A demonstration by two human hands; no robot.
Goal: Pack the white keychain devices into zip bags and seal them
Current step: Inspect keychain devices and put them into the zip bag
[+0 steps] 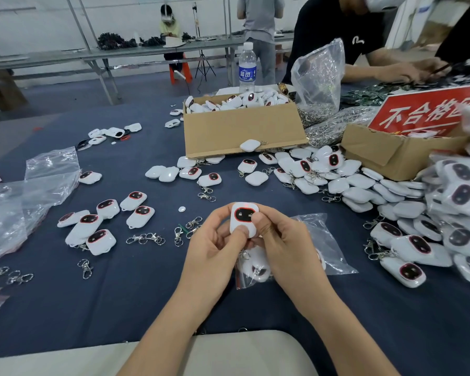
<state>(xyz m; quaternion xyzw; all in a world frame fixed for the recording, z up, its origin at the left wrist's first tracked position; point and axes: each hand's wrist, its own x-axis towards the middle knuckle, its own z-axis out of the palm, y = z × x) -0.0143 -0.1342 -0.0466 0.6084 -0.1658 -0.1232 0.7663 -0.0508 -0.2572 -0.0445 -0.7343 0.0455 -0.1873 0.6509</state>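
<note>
Pinching one white keychain device (243,219) in left hand (213,242) and right hand (281,241), thumbs on its face; not bagged. Just under: zip bag (255,279) with another inside, seal unclear. Right: bagged pile (459,196). Beyond: loose devices (307,172), full cardboard box (242,128). Plenty left.

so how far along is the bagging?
Plenty left. Done: the bagged stack at the right edge looks packed, and a zip bag under the hands already holds a device. In hand: the left hand and right hand grip one white keychain device, unbagged. Left: the loose devices spread around and a full cardboard box.
</note>
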